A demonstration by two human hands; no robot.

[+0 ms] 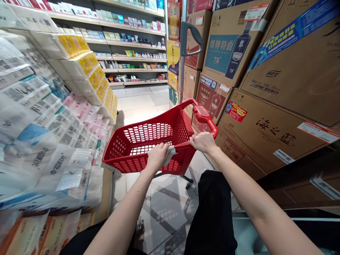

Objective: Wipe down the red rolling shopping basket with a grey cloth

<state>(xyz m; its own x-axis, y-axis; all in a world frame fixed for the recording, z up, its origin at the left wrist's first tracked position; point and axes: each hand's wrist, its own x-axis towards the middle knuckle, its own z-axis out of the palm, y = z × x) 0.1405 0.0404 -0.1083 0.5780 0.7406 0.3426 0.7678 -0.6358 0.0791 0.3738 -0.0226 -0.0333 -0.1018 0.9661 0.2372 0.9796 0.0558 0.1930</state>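
Note:
A red plastic shopping basket on wheels [132, 156] stands on the tiled aisle floor in front of me, with nothing visible inside it. My left hand [157, 156] is closed on the basket's near rim, with a pale cloth or paper [170, 154] pressed under the fingers. My right hand [203, 142] is closed on the near corner of the rim, just below the red handle [202, 115]. My black trouser leg [212, 212] shows below.
Wrapped tissue packs [47, 117] are stacked on the left shelf. Large brown cartons [265, 88] are piled on the right. A grey trolley handle [192, 39] rises behind the basket. Stocked shelves [132, 46] close the aisle's far end.

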